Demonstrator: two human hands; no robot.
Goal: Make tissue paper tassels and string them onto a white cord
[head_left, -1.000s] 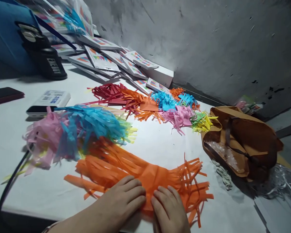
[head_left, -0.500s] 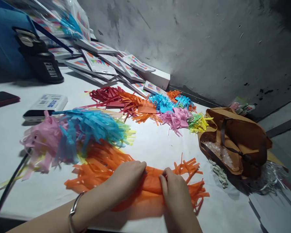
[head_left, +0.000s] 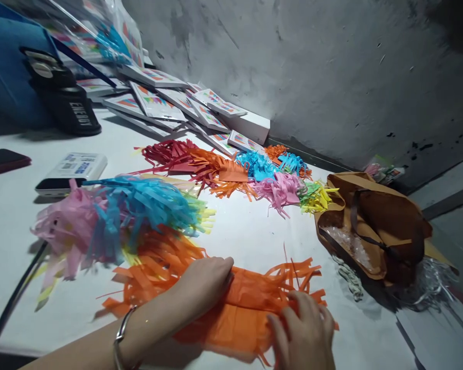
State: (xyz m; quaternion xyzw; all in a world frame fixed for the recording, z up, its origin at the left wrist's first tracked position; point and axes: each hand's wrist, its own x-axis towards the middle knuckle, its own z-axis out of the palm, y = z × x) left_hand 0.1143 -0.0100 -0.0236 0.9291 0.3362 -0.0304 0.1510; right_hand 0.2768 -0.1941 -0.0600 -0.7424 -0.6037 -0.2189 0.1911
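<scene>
Orange tissue paper (head_left: 250, 321) with fringed strips at both ends lies on the white table in front of me. My left hand (head_left: 212, 280), with a silver bangle on its wrist, is closed on the paper's middle; its fingertips are partly hidden. Over the right fringe, my right hand (head_left: 306, 326) has its fingers bent and spread apart, touching the strips. Left of the orange paper sit a blue tissue fringe (head_left: 146, 203) and a pink one (head_left: 67, 216), with yellow strips beneath.
Behind lies a row of fringed tassels, including a red one (head_left: 170, 154) and a pink one (head_left: 281, 190). Printed white boxes (head_left: 208, 113) are heaped by the wall. A brown bag (head_left: 378, 221) stands right; a black bottle (head_left: 67, 97), power bank (head_left: 73, 172) and phone (head_left: 5, 160) sit left.
My right hand has moved right and toward me, from the paper's middle to its right fringe, and its fingers have spread. My left hand stays nearly in place. More flat orange paper shows.
</scene>
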